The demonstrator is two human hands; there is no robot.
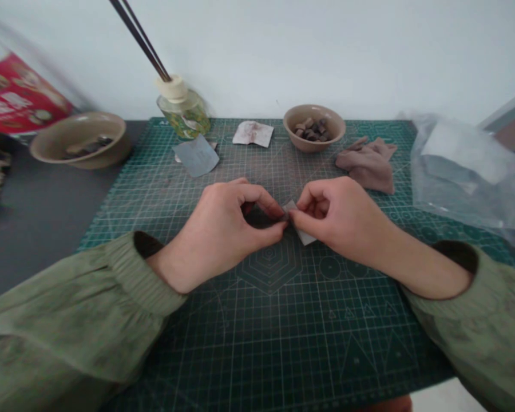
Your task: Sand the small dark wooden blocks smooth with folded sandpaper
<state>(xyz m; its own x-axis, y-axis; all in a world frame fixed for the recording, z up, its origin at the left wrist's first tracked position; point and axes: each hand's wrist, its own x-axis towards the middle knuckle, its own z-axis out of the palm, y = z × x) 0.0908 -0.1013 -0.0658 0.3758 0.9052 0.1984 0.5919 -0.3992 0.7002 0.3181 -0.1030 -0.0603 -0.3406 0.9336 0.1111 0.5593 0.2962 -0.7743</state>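
Hands [229, 220] close together, right one [341, 210] pinching pale sheet [306, 236] (green mat [278, 326] beneath)

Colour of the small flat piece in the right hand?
Pale grey piece; head view shows it.

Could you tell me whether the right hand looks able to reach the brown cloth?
Probably yes: the brown cloth lies just beyond the right hand, with nothing visible between them, though that hand seems to be pinching a small pale piece.
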